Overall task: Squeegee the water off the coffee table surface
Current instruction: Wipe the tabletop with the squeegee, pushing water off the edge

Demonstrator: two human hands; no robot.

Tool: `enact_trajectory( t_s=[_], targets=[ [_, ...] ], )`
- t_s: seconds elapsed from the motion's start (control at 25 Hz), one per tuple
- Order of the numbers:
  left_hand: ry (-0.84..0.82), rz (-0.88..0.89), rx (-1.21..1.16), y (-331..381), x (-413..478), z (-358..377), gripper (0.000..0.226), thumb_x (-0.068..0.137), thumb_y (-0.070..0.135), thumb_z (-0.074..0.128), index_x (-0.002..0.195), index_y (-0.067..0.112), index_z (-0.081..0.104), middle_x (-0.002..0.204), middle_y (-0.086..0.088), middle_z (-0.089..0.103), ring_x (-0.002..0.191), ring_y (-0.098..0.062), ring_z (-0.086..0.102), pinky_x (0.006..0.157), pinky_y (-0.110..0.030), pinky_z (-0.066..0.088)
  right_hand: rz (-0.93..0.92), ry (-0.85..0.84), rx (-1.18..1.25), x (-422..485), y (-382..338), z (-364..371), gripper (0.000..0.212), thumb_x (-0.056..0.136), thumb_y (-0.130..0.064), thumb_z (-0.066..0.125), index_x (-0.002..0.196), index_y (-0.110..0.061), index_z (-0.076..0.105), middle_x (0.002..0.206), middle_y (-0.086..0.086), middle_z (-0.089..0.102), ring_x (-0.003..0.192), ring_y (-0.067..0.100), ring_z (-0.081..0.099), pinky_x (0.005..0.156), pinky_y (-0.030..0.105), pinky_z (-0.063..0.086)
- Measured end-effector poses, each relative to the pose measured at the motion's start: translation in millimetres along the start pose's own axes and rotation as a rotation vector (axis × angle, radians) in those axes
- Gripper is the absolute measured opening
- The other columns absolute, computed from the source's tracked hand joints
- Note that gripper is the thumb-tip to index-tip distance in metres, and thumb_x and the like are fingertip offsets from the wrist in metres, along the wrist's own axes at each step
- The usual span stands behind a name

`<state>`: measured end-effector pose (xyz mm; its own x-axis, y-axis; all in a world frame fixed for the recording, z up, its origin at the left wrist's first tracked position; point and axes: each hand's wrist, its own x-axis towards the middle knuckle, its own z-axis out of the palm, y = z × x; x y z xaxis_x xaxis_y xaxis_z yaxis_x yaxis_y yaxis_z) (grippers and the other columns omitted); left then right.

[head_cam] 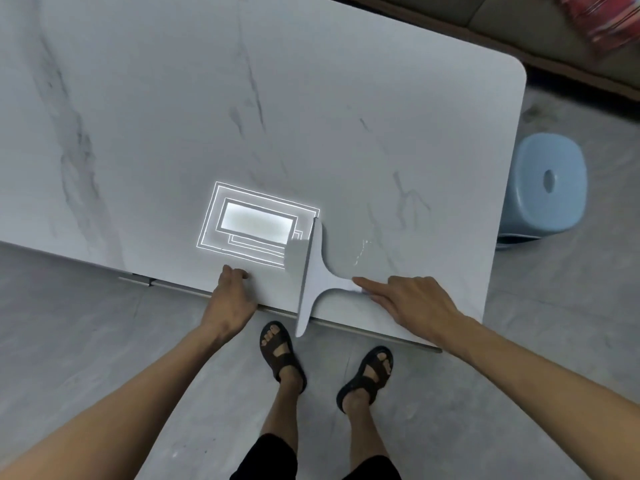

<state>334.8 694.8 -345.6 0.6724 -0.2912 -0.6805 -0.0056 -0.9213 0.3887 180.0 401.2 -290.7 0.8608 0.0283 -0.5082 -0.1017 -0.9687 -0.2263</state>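
A white marble-pattern coffee table [311, 116] fills the upper view. A pale grey squeegee [310, 271] lies flat at its near edge, blade running front to back, with its near end overhanging the edge. My right hand [412, 303] holds the squeegee's handle, index finger stretched along it. My left hand [230, 292] grips the table's near edge just left of the blade. A faint streak of water [360, 251] glints right of the blade.
A bright ceiling-light reflection [256, 226] sits on the tabletop left of the blade. A light blue plastic stool [547, 188] stands off the right end. A sofa [554, 39] with a red cushion [602, 19] is behind. My sandalled feet [325, 365] stand on grey floor.
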Motion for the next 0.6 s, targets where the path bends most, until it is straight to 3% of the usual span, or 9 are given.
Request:
enact_trajectory(
  t_s=[0.12,0.28,0.48,0.6],
  targets=[
    [-0.041,0.012,0.058,16,2,12,0.054,0.080,0.004,0.060,0.130,0.005,0.042,0.130,-0.014,0.035,0.106,-0.034,0.055,0.085,-0.041,0.051,0.125,-0.025,-0.062,-43,43,-10,0.044,0.100,-0.054,0.021,0.144,-0.057,0.022,0.085,-0.006,0.060,0.072,0.020,0.063,0.058,0.031,0.041],
    [-0.028,-0.003,0.058,24,3,17,0.052,0.081,0.004,0.058,0.130,0.006,0.042,0.129,-0.015,0.040,0.108,-0.036,0.055,0.086,-0.046,0.052,0.173,-0.049,-0.150,-65,57,-29,0.044,0.099,-0.055,0.020,0.143,-0.059,0.022,0.081,-0.007,0.059,0.067,0.020,0.063,0.051,0.030,0.034],
    [0.245,-0.180,-0.057,11,0,-1,0.044,0.080,0.007,0.049,0.123,0.014,0.045,0.112,-0.012,0.064,0.082,-0.029,0.056,0.069,-0.035,0.043,-0.122,-0.045,-0.053,-2,-20,-31,0.042,0.102,-0.050,0.025,0.143,-0.051,0.028,0.084,0.001,0.061,0.064,0.025,0.060,0.054,0.032,0.040],
    [0.338,-0.283,-0.166,-14,1,-17,0.040,0.081,0.007,0.047,0.121,0.011,0.044,0.116,-0.017,0.063,0.095,-0.037,0.059,0.072,-0.036,0.040,-0.296,-0.037,-0.062,61,-85,-20,0.042,0.104,-0.041,0.030,0.146,-0.044,0.032,0.078,0.002,0.051,0.060,0.022,0.048,0.052,0.030,0.026]
  ],
)
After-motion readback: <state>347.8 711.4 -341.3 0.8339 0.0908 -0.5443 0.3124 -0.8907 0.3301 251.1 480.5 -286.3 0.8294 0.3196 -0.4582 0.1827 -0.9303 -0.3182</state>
